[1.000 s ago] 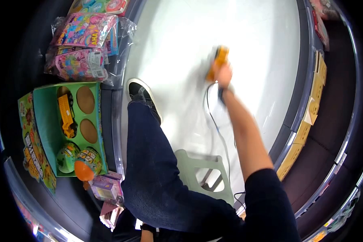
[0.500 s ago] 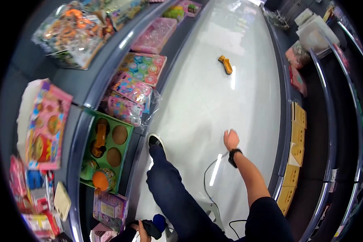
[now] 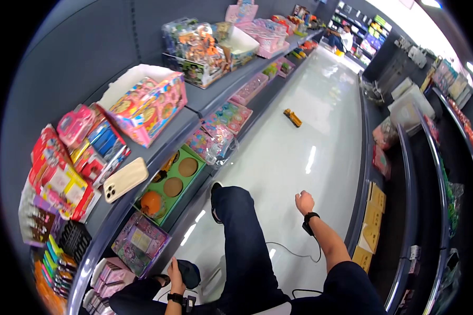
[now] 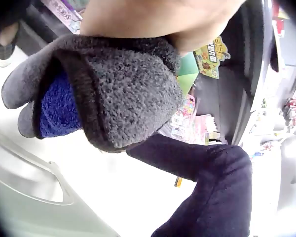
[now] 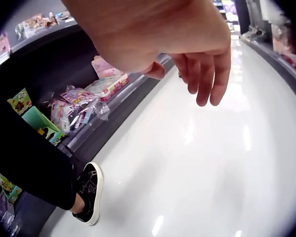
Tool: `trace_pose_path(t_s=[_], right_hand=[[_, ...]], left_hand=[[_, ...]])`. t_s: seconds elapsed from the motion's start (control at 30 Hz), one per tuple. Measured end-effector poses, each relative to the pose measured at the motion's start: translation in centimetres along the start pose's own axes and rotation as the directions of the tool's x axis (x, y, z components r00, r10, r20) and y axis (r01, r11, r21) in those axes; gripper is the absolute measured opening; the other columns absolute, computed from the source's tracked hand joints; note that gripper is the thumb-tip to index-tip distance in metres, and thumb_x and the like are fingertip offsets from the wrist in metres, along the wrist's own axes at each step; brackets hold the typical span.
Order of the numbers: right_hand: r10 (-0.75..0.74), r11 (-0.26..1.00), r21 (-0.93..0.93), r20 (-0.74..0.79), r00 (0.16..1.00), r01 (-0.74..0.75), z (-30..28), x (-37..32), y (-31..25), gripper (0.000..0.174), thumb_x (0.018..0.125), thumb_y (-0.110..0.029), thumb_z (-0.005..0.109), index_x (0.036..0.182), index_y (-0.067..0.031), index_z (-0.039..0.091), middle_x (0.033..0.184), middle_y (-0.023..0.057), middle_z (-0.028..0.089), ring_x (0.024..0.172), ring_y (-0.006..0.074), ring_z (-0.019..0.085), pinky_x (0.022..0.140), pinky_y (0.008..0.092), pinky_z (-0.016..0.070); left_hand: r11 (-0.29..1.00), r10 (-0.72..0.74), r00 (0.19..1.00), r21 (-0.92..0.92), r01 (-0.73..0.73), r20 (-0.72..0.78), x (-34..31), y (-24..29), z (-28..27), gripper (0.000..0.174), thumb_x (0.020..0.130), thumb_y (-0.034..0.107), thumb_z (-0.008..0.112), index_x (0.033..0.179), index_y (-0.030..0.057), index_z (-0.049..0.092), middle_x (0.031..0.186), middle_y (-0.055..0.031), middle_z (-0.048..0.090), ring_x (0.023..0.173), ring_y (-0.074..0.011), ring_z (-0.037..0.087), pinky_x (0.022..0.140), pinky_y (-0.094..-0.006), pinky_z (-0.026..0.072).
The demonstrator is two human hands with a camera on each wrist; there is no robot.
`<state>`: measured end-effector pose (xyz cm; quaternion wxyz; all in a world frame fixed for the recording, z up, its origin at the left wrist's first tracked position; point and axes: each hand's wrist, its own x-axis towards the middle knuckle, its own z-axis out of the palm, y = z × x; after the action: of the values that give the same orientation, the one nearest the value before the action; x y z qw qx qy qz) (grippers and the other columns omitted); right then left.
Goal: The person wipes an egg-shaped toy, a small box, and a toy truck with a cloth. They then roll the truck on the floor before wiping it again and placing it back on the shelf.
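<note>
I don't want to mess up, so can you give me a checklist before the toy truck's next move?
1. Right hand free: ok, it holds nothing.
2. Left hand free: not ok, it grips a grey fuzzy cloth.
3. Toy truck near the right hand: not ok, it is farther along the floor.
4. Truck's wheels all down: cannot tell, too small to see.
5. Phone far from the shelf's front edge: not ok, it lies close.

No legible text or labels anywhere.

L wrist view: edge cuts L hand (image 4: 160,19), truck (image 4: 178,181) detail unclr.
</note>
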<state>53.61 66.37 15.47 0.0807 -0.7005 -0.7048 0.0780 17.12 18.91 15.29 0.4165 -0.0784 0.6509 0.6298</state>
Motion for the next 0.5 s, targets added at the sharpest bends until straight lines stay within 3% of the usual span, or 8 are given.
trace_pose_path(t_s=[0.07,0.17,0.2,0.27,0.5], right_hand=[[-0.096,0.993,0.060,-0.034,0.995,0.098,-1.6,0.6,-1.9,0.033,0.082,-0.029,0.055,0.091,0.0007,0.066,0.089,0.0225,0.067,0.085,0.0411,0.064,0.076,0.0493,0.0516],[-0.193,0.970,0.138,-0.057,0.980,0.199,-4.6,0.2,-6.3,0.031,0.082,-0.028,0.055,0.094,-0.0019,0.067,0.089,0.0215,0.067,0.085,0.0408,0.064,0.076,0.0488,0.0513],[-0.209,0.970,0.126,-0.003,0.978,0.207,-6.0,-0.4,-8.3,0.030,0.083,-0.027,0.054,0.095,-0.0028,0.067,0.089,0.0203,0.068,0.085,0.0402,0.064,0.075,0.0479,0.0514],[-0.321,0.916,0.225,-0.084,0.943,0.331,-7.5,-2.0,-11.5,0.030,0.085,-0.026,0.055,0.099,-0.0023,0.067,0.089,0.0179,0.069,0.082,0.0363,0.067,0.074,0.0431,0.0525],[-0.561,0.719,0.483,-0.021,0.827,0.500,-11.6,-9.4,-20.7,0.031,0.089,-0.028,0.055,0.103,-0.0011,0.065,0.098,0.0162,0.067,0.085,0.0332,0.066,0.076,0.0429,0.0519]], left_hand=[[0.998,0.054,0.998,-0.026,-0.054,0.012,-1.1,1.1,0.6,0.037,0.098,0.042,0.053,0.084,0.0076,0.056,0.073,0.0013,0.054,0.066,-0.0099,0.055,0.060,-0.0264,0.0462],[0.994,0.109,0.994,-0.016,-0.109,0.000,-1.3,1.1,0.5,0.038,0.098,0.040,0.053,0.092,0.0036,0.059,0.077,0.0019,0.055,0.070,-0.0086,0.054,0.065,-0.0257,0.0460],[0.994,0.104,0.994,-0.028,-0.104,0.018,-1.2,1.0,0.4,0.038,0.098,0.040,0.053,0.093,0.0031,0.060,0.078,0.0020,0.055,0.071,-0.0083,0.054,0.066,-0.0256,0.0458],[0.994,0.111,0.993,-0.015,-0.111,0.029,-1.8,1.5,0.3,0.038,0.098,0.039,0.053,0.093,0.0024,0.060,0.080,0.0022,0.056,0.072,-0.0077,0.053,0.066,-0.0256,0.0452],[0.993,0.113,0.991,-0.037,-0.111,0.068,-3.2,2.7,1.0,0.037,0.098,0.042,0.054,0.085,0.0077,0.058,0.076,0.0023,0.053,0.070,-0.0089,0.053,0.067,-0.0262,0.0454]])
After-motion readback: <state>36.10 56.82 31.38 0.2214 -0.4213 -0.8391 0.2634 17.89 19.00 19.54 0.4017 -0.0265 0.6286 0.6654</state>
